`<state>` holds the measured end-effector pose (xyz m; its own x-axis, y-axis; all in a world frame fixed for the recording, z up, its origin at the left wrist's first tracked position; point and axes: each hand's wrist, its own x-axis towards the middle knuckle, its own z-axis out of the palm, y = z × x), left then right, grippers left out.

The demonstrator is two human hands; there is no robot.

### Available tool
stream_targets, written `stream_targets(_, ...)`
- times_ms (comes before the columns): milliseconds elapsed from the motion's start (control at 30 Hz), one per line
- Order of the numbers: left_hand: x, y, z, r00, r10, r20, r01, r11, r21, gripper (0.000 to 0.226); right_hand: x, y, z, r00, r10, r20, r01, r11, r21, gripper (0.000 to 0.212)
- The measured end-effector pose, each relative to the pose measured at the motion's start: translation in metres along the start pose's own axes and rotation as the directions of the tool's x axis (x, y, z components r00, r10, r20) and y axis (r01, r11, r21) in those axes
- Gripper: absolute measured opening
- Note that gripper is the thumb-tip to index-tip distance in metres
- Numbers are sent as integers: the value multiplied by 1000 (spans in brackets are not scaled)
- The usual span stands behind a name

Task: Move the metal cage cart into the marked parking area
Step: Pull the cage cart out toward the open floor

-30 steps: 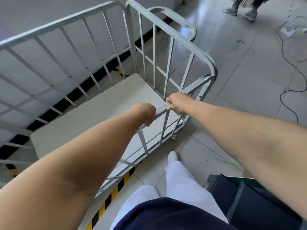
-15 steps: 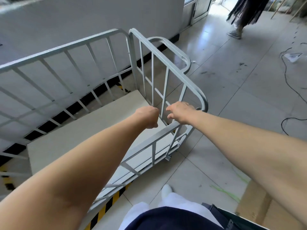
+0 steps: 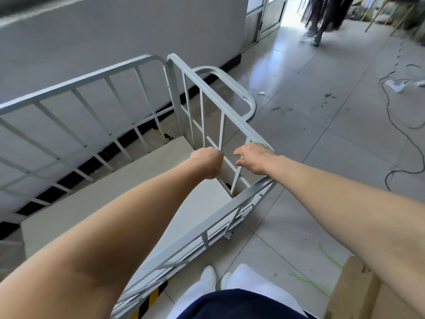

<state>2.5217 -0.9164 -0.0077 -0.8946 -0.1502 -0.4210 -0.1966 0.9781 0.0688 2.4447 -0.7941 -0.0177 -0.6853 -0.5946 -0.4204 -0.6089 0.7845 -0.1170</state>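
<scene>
The metal cage cart (image 3: 128, 125) stands on the tiled floor (image 3: 322, 157), close along the grey wall (image 3: 115, 38) on the left. Yellow and black stripe tape (image 3: 151, 298) shows on the floor under its near edge, and another bit shows by its far corner. So the cart looks partly over the marked spot, but I cannot tell if it is all the way in.

The cart is made of stiff grey bars with a flat pale board (image 3: 110, 203) for a bottom. Nothing sits in it, so it should roll easily. The bars are smooth and hard and will not bend. The best place to hold is the top rail at the near right corner, where both arms can steer.

The left hand (image 3: 208, 163) is curled into a fist near a thin upright bar. I cannot tell if it truly holds the bar. The right hand (image 3: 254, 157) has loose, half-spread fingers (image 3: 239, 155) over the right side rail, with nothing held in them.

On the right, a black cable (image 3: 400, 132) lies on the floor, well apart from the cart. A walking person (image 3: 322, 17) is far ahead.
</scene>
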Motion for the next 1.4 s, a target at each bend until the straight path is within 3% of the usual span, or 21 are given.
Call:
stream_targets(300, 60, 23, -26, 999, -22, -24, 23, 1000, 18, 21, 47, 42, -26, 999, -29, -20, 29, 1000, -13, 33)
stream_targets(533, 122, 56, -33, 978, -206, 22, 207, 974, -90, 20, 118, 103, -46, 970, -238, 50, 242, 962, -123, 25)
stream_targets(767, 148, 107, -47, 860, -501, 90, 506, 821, -264, 20, 171, 146, -77, 818, -544, 185, 575, 768, -282, 22)
stream_targets(933, 151, 116, -63, 794, -602, 88, 599, 747, -289, 26, 190, 139, -102, 720, -651, 240, 689, 632, -354, 27)
stream_targets(1233, 212, 118, -85, 720, -686, 102, 684, 678, -270, 31, 249, 157, -127, 603, -759, 246, 778, 491, -392, 27)
stream_targets(1300, 230, 116, -95, 681, -723, 119, 719, 629, -295, 34, 272, 158, -135, 569, -774, 277, 803, 449, -393, 29)
stream_targets(1400, 259, 124, -108, 557, -814, 166, 808, 484, -338, 33, 307, 169, -150, 482, -815, 322, 851, 348, -394, 31)
